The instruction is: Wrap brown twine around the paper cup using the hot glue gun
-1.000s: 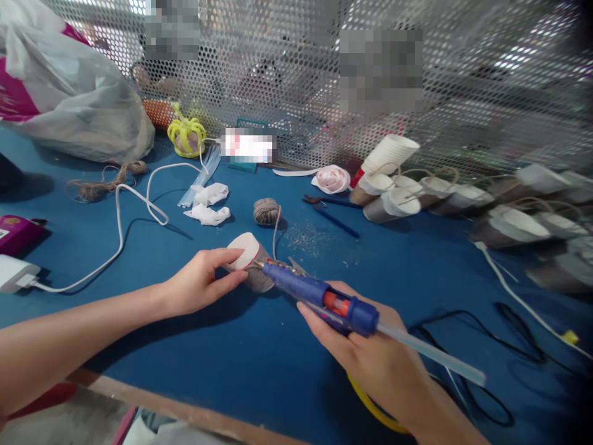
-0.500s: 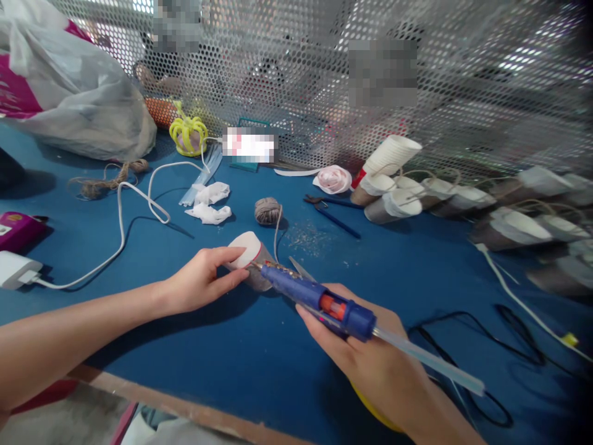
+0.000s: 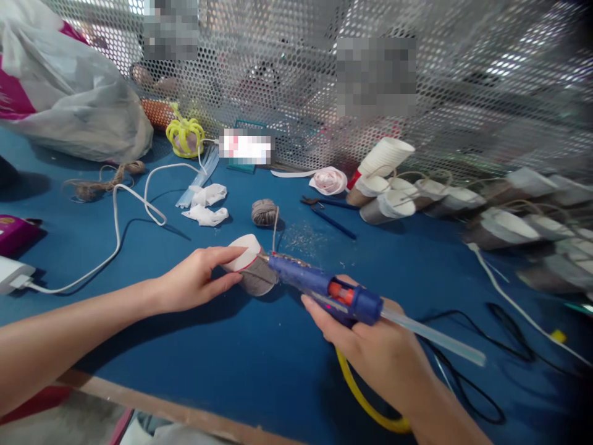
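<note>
Between the thumb and fingers of my left hand (image 3: 199,278) a paper cup (image 3: 257,273) is gripped, tilted on the table, its side wrapped in grey yarn below a white band with a red line. My right hand (image 3: 370,346) is wrapped round a blue hot glue gun (image 3: 319,281), a clear glue stick (image 3: 435,337) poking from its back. The gun's nozzle is at the cup's side, near the red line; whether it touches I cannot tell. Just behind the cup lies a ball of grey yarn (image 3: 264,212), its strand running down toward the cup. A yellow loop (image 3: 365,402) shows under my right wrist.
Blue-handled pliers (image 3: 333,219) lie beyond the glue gun. Several yarn-wrapped cups (image 3: 389,207) stand at the right, near a black cord (image 3: 500,334). A white charging cable (image 3: 118,228) crosses the left side. A plastic bag (image 3: 88,93) leans by the perforated metal screen (image 3: 287,74).
The glue gun has shifted slightly right and up along the cup's side, uncovering more of the grey wrap. My left hand keeps its hold on the cup. The view has moved a little.
</note>
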{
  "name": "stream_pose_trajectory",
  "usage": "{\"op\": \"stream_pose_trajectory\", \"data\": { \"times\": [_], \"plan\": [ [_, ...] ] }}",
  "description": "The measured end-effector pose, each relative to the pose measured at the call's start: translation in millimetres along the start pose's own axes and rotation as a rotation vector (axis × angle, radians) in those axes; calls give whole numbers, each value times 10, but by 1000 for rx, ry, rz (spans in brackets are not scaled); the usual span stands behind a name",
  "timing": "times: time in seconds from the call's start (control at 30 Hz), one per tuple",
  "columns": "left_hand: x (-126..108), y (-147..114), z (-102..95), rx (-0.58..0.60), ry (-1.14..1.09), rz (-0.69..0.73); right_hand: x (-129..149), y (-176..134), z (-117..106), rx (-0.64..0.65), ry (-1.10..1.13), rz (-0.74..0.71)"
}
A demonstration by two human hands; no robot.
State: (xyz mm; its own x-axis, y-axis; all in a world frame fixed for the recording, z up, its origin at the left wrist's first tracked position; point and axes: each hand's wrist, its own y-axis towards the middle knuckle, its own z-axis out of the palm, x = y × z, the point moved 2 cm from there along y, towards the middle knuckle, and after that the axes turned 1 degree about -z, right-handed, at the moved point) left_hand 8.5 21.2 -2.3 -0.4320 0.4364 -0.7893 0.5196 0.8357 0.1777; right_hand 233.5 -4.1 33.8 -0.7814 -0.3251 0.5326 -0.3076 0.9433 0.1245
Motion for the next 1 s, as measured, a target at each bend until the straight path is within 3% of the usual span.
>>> {"op": "stream_pose_trajectory", "data": {
  "times": [0.13,0.3,0.47,1.0],
  "plan": [
    [12,1,-6,1,14,7,41,19,-12,0,19,-19],
    [-3,6,2,8,23,15,77,33,-12,-98,50,22],
    [5,1,14,7,18,-6,60,48,-2,-12,118,44],
    [17,9,37,0,30,-54,28,43,23,-71,42,-4]
  ]
}}
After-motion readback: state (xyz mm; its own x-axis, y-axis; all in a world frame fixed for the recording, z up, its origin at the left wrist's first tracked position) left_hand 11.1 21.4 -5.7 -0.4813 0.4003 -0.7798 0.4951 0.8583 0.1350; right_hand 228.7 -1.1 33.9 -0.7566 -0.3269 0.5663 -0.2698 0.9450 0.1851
